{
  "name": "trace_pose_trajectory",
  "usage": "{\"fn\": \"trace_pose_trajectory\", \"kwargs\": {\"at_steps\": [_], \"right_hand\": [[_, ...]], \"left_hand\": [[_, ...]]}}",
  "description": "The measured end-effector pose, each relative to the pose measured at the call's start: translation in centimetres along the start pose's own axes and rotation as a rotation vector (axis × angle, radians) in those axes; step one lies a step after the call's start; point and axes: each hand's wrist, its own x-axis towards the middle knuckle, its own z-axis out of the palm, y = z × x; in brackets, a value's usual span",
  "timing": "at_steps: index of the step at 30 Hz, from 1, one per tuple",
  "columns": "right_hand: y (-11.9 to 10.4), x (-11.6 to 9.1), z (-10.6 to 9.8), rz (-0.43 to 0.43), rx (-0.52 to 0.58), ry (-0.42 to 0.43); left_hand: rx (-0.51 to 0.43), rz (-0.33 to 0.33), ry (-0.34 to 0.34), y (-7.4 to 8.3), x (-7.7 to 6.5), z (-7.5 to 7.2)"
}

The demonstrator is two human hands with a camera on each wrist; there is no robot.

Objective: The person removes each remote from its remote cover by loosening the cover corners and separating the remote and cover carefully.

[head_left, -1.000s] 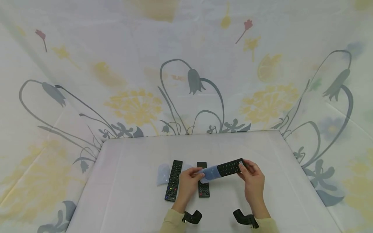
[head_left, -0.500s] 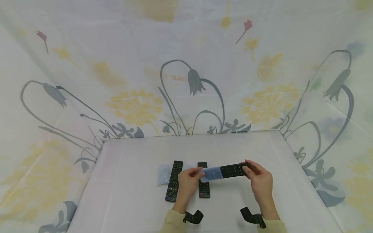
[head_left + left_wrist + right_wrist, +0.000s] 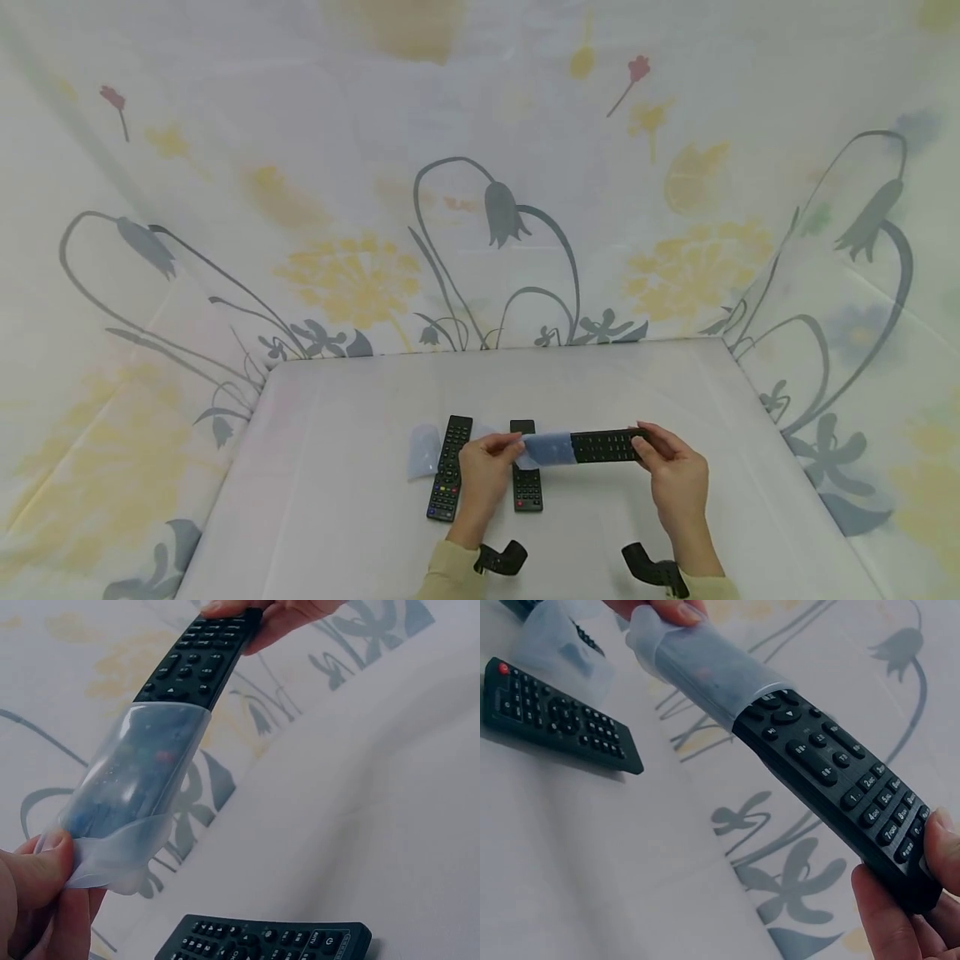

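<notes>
My left hand [image 3: 483, 475] pinches the end of a translucent bluish silicone cover [image 3: 550, 449]. A black remote control [image 3: 603, 446] sits partly inside this cover, with its number-key half bare. At the bare end, my right hand [image 3: 675, 479] grips the remote between thumb and fingers. The right wrist view shows the cover's mouth [image 3: 763, 696] around the remote's middle. Through the cover, coloured buttons show faintly in the left wrist view. Remote and cover are held nearly level above the table, overlapping a second black remote [image 3: 528, 493] in the head view.
A third, longer black remote [image 3: 448, 471] lies to the left of my left hand. Beside it lies a flat translucent cover [image 3: 423, 450]. Another pale cover [image 3: 562, 649] shows behind the second remote in the right wrist view. Flower-printed cloth [image 3: 495, 275] walls the white table [image 3: 345, 500].
My right hand has moved right and a little nearer to me, swinging the remote from tilted to nearly level. My left hand stays on the cover's end.
</notes>
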Motion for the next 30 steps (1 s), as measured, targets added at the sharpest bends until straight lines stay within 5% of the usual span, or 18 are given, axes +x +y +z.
{"fn": "trace_pose_trajectory", "kwargs": {"at_steps": [16, 30], "right_hand": [[-0.2, 0.0, 0.5, 0.052, 0.046, -0.026], [0.2, -0.1, 0.6, 0.061, 0.039, -0.036]], "left_hand": [[-0.049, -0.023, 0.059, -0.6, 0.2, -1.0], [0.005, -0.031, 0.048, -0.8, 0.2, -1.6]]}}
